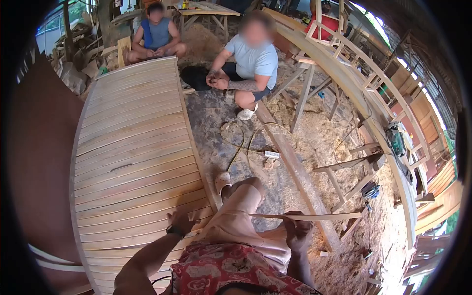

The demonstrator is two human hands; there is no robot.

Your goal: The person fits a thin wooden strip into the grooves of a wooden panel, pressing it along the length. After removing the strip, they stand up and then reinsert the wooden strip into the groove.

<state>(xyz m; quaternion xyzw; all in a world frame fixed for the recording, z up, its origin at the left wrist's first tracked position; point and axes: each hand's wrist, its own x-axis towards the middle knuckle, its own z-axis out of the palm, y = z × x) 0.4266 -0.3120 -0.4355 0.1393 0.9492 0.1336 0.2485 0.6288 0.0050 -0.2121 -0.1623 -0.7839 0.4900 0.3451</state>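
A large panel of side-by-side wooden slats [137,142] lies on the left, with a rim along its right side. My left hand [182,222], a dark band at its wrist, is over the lower part of the panel with its fingers apart and nothing held. To the right of my knees, my right hand [298,226] is closed round a long thin wooden strip [334,216]. The strip lies roughly level, its left end above my thigh.
Two people squat beyond: one in light blue [255,59] beside the panel, another [160,37] at its far end. A power strip [271,154] with a yellow cord and a long plank [295,172] lie on the sawdust-strewn floor. A sander [396,141] rests on the right bench.
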